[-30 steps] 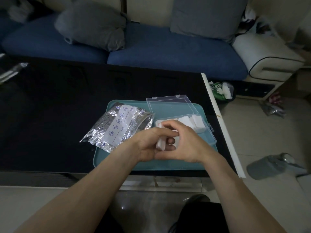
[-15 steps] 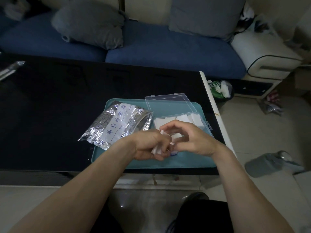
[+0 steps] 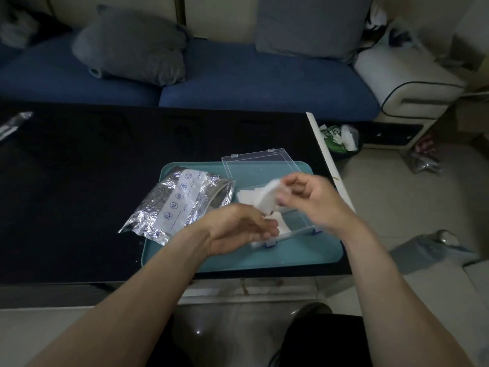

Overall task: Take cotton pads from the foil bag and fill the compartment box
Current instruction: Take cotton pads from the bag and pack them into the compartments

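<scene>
- Black table (image 3: 92,194) fills the view in front of you, with a blue sofa (image 3: 238,80) behind it.
- Your teal tray (image 3: 291,255) sits near the table's right edge.
- Shiny foil bag (image 3: 180,205) lies on the tray's left side.
- Your clear compartment box (image 3: 293,223) sits open just right of the bag, with white pads inside.
- Your right hand (image 3: 315,200) pinches a white cotton pad (image 3: 267,197) above the box.
- Your left hand (image 3: 235,229) curls over the box's near-left corner; you cannot tell if it grips a pad.
</scene>
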Demonstrator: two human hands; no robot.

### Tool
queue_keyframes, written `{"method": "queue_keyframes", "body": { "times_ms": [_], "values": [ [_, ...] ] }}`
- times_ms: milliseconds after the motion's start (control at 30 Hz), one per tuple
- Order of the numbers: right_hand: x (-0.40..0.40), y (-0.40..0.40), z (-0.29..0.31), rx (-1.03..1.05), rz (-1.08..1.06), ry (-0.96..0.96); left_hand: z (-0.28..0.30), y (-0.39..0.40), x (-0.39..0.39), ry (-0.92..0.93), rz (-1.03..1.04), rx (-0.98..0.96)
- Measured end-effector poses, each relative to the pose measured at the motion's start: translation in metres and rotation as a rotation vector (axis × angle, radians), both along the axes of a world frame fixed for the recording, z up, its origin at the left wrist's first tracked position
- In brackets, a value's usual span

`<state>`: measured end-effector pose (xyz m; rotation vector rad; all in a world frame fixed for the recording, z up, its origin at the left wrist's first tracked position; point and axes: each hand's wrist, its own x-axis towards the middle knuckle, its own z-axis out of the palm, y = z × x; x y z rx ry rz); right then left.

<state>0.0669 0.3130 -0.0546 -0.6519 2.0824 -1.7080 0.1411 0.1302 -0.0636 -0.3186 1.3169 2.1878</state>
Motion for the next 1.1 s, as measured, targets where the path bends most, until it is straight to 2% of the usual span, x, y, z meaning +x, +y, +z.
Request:
{"method": "queue_keyframes", "body": {
  "times_ms": [100, 167, 267, 367, 467, 600, 800, 933, 1100],
  "values": [
    [-0.02, 0.011, -0.004, -0.054, -0.258, -0.029, -0.002, -0.004, -0.004, 0.068, 0.15, -0.246],
    [-0.025, 0.014, -0.012, 0.155, -0.241, -0.008, -0.006, -0.005, -0.004, 0.14, 0.217, -0.439],
    [-0.017, 0.006, -0.022, 0.542, -0.086, -0.032, -0.016, -0.009, -0.006, 0.23, 0.228, -0.813],
    [-0.012, -0.009, -0.029, 0.698, -0.139, -0.072, -0.021, -0.011, -0.005, 0.273, 0.114, -1.128],
    [-0.009, -0.02, -0.036, 0.811, -0.228, -0.075, -0.023, -0.007, -0.003, 0.235, 0.03, -1.172],
    [-0.007, -0.028, -0.046, 0.827, -0.334, -0.036, -0.021, -0.002, -0.002, 0.24, -0.033, -1.211],
    [-0.005, -0.033, -0.045, 1.016, -0.333, 0.112, -0.016, 0.001, -0.002, 0.23, -0.069, -1.214],
    [-0.007, -0.029, -0.041, 1.098, -0.327, 0.129, -0.018, -0.011, -0.005, 0.292, 0.064, -1.254],
    [-0.006, -0.033, -0.045, 1.056, -0.238, 0.082, -0.009, -0.029, -0.007, 0.415, 0.32, -1.12]
  ]
}}
